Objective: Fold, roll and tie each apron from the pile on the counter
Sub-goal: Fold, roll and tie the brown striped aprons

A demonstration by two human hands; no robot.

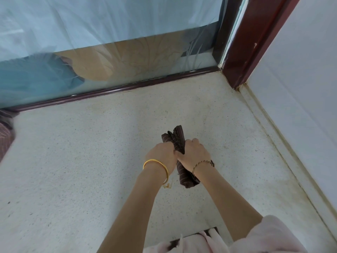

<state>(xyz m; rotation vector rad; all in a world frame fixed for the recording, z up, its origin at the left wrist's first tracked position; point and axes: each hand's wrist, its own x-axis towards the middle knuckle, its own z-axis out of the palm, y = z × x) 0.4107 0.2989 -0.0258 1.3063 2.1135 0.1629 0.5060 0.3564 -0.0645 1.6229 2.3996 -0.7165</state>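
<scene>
Apron roll (177,138) clenched in left hand (162,154), right hand (194,152), on counter (87,161); window rail (127,87), striped cloth (5,136) well apart.

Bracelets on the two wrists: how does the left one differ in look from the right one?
The left bangle is thick, smooth and plain gold; the right bracelet is thin and twisted, gold with dark strands. A pale thread hangs below the left bangle; the right bracelet shows none. Both are gold-toned and sit at the wrist.
</scene>
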